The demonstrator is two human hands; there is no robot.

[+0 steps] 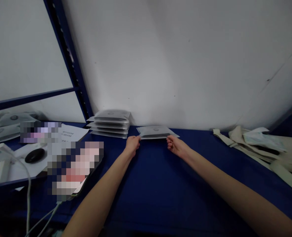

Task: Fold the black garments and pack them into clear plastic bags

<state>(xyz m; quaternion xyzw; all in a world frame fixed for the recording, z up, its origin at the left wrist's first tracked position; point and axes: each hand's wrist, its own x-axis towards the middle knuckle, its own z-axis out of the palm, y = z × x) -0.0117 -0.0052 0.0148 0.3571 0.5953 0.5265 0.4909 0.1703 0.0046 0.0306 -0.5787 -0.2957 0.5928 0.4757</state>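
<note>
A flat, frosted plastic bag (154, 131) with a dark round mark and a dark item inside is at the back of the blue table (156, 191), near the wall. My left hand (133, 144) pinches its near left corner. At the near right corner, the fingers of my right hand (175, 145) are closed on the same bag. Just to the left stands a stack of similar frosted plastic bags (108, 123), several high. What the bags contain cannot be made out.
Cloth straps and a pale packet (264, 144) lie at the right. On the left are a blurred-out device (79, 168) with a white cable (28, 197), a black mouse (34, 155), papers (72, 131) and more frosted bags (12, 120). A blue metal post (72, 59) rises behind.
</note>
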